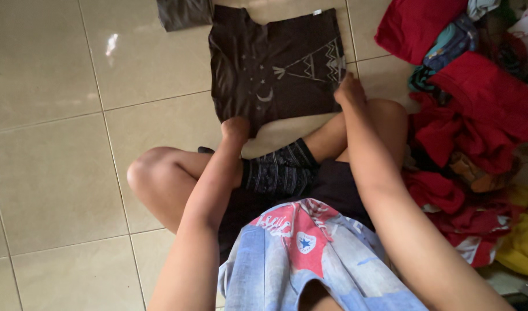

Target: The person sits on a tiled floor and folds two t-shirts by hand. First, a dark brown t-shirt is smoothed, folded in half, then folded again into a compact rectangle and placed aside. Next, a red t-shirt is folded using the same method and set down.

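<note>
Head view, looking down at my lap as I sit cross-legged on the pale tiled floor (pixel 50 173). A dark brown T-shirt (pixel 275 63) with a light line drawing on it lies spread flat on the tiles just in front of my knees. My left hand (pixel 236 128) is at its near lower corner, fingers curled shut on the hem there. My right hand (pixel 349 91) is at the other near corner, by the drawing, and it too is closed on the edge of the cloth. Just beyond the shirt's far left corner lies a folded grey garment (pixel 183 12). To my right, close against my leg, is a heap of clothes (pixel 477 115), mostly red, with teal and yellow pieces among them.
</note>
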